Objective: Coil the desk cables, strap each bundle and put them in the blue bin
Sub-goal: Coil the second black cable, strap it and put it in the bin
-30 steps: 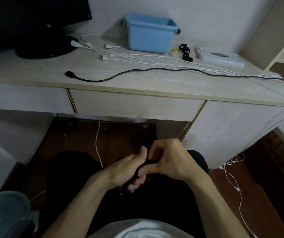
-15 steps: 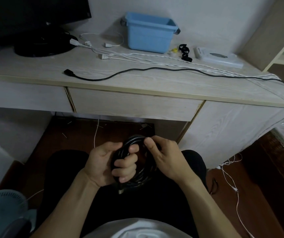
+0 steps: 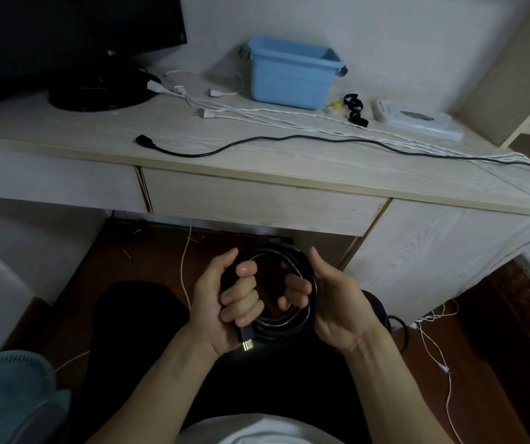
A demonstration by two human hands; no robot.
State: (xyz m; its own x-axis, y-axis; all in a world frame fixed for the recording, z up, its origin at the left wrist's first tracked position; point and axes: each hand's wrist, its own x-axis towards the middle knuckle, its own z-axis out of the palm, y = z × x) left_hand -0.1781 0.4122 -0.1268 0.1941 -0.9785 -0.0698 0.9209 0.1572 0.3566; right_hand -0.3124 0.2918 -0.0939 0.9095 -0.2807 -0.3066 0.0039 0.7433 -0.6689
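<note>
Over my lap I hold a coiled black cable [image 3: 284, 326] with a gold-tipped plug at its lower left. My left hand [image 3: 225, 299] grips the coil's left side, fingers curled through the loop. On the right side my right hand [image 3: 327, 299] holds the coil, fingers hooked inside it and thumb raised. The blue bin [image 3: 292, 73] stands at the back of the desk [image 3: 97, 136]. A loose black cable [image 3: 257, 144] and several white cables [image 3: 289, 116] lie stretched across the desktop. Black straps [image 3: 355, 108] lie right of the bin.
A black monitor [image 3: 65, 33] on a round base fills the desk's back left. A white flat box [image 3: 417, 120] lies at the back right. White cables [image 3: 433, 347] trail on the floor at right, and a teal fan [image 3: 4, 389] stands at the lower left.
My hands have risen from my lap and drawn apart. The black coil, first hidden between them, now hangs open as a ring, and my right hand has shifted to its right side.
</note>
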